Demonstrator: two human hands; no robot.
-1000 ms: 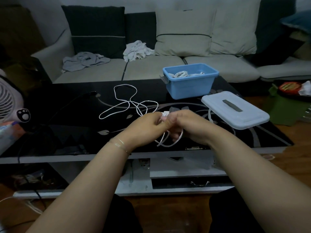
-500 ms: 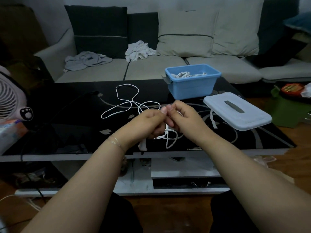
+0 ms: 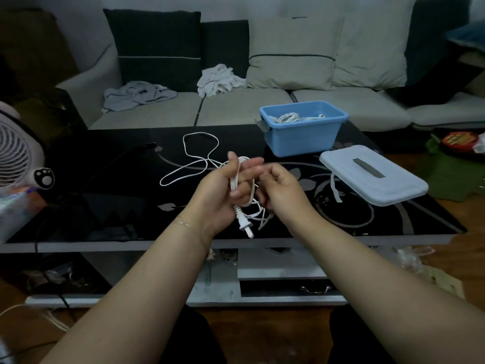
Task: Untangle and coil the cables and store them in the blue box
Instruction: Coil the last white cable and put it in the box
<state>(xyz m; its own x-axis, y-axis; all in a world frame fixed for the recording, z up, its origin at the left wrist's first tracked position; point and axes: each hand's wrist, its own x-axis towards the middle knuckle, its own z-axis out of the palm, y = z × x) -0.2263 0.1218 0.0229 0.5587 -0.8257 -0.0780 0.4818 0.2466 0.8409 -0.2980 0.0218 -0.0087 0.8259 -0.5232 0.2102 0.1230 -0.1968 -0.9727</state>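
Holding coiled white cables [image 3: 290, 117], blue box [image 3: 301, 139] sits lidless.

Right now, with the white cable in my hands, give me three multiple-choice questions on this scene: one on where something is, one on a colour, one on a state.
1. Where does the box lid lie?
A. on the sofa
B. on the table, right of the blue box
C. on top of the blue box

2. What colour is the cable being coiled?
A. white
B. red
C. yellow

3. What is the state of the blue box?
A. shut and empty
B. tipped on its side
C. open, with white cable inside

Answers:
1. B, the lid rests flat on the black table beside the box.
2. A, the loops around the left hand and the dangling plug are white; the right hand holds the same strand.
3. C, the box stands upright without its lid and coiled cable shows within.
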